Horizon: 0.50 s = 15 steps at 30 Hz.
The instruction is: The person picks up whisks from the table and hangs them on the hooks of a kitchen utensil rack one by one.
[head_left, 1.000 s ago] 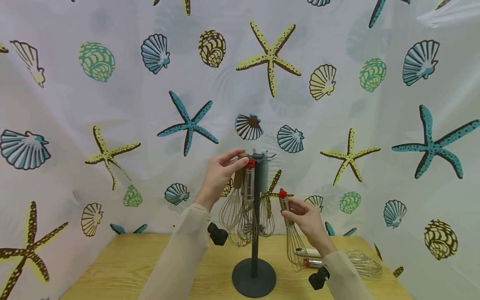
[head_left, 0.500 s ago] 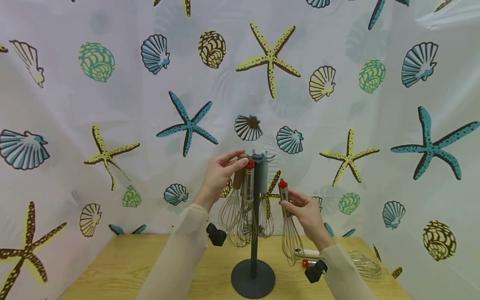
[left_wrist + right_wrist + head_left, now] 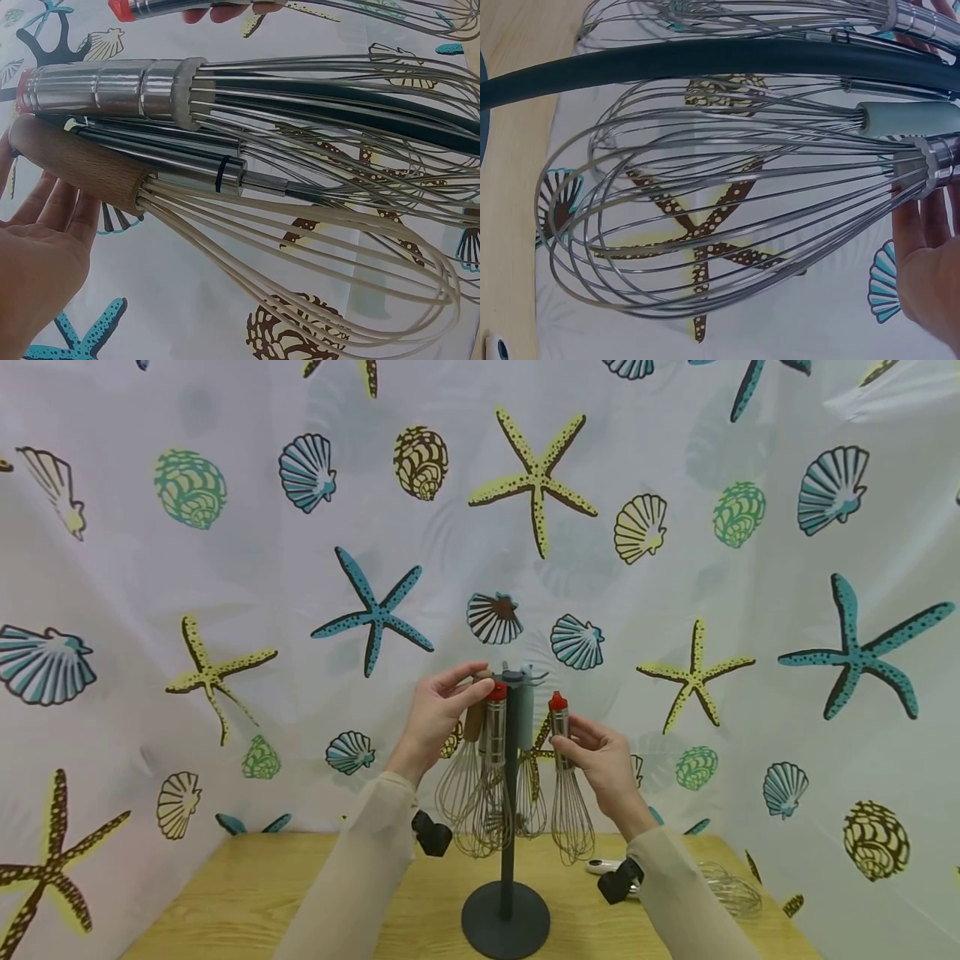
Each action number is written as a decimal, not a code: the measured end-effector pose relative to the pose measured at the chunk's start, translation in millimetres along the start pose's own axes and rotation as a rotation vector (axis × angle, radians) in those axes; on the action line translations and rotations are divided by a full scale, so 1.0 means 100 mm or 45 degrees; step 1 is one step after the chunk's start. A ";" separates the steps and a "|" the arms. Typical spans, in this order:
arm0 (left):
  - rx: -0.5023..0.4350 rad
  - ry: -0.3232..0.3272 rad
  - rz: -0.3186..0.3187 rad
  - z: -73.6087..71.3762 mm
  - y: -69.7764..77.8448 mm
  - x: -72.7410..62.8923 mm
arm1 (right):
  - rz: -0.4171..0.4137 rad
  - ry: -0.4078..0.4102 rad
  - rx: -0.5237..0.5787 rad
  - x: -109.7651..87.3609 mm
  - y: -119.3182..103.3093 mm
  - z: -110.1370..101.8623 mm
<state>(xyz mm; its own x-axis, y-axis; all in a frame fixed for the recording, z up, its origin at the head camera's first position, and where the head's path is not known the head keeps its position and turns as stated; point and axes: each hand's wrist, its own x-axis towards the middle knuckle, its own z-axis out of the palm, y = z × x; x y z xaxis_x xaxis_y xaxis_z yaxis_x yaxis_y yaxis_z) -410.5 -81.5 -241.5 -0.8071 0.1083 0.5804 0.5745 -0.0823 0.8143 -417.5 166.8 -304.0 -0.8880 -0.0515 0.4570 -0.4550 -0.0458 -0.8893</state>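
Observation:
Near the top of a dark whisk stand (image 3: 507, 852), my left hand (image 3: 442, 706) pinches the upper end of a whisk with a wooden handle (image 3: 82, 161). Beside it hangs a steel-handled whisk with a red cap (image 3: 496, 727); a slim steel whisk with a black ring (image 3: 172, 161) is partly hidden behind them. A whisk with a pale blue handle (image 3: 911, 118) hangs at the stand's right side. My right hand (image 3: 603, 760) grips another red-capped steel whisk (image 3: 561, 722) by its handle, upright, right of the stand and apart from it.
The stand's round base (image 3: 506, 920) rests on a wooden table (image 3: 247, 893). Whisks (image 3: 727, 889) lie at the table's right, partly behind my right forearm; one white handle end (image 3: 600, 866) shows. A curtain (image 3: 247, 560) printed with starfish and shells surrounds the table.
My right hand has raised its whisk and brought it left, closer to the stand, and the whisk has turned more upright. My left hand stays at the stand's top.

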 end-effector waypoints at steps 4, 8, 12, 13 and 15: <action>-0.003 0.006 -0.003 -0.01 0.00 0.00 | 0.004 0.013 0.005 0.04 -0.08 0.05; 0.002 0.015 -0.004 -0.01 0.00 0.00 | -0.013 0.023 0.004 0.07 -0.10 0.06; 0.000 0.020 -0.001 0.00 0.00 0.00 | -0.010 0.047 0.018 0.06 -0.10 0.05; -0.005 0.022 -0.002 0.00 0.00 0.00 | -0.005 0.049 0.024 0.06 -0.10 0.04; -0.009 0.024 -0.002 0.00 -0.01 0.00 | 0.004 0.049 0.036 0.06 -0.10 0.04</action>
<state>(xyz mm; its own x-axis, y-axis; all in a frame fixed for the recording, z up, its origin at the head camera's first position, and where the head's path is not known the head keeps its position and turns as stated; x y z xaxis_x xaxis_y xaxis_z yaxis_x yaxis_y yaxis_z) -410.6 -81.0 -242.0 -0.8103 0.0899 0.5790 0.5725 -0.0890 0.8150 -418.5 163.3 -292.4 -0.8916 -0.0134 0.4527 -0.4506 -0.0742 -0.8896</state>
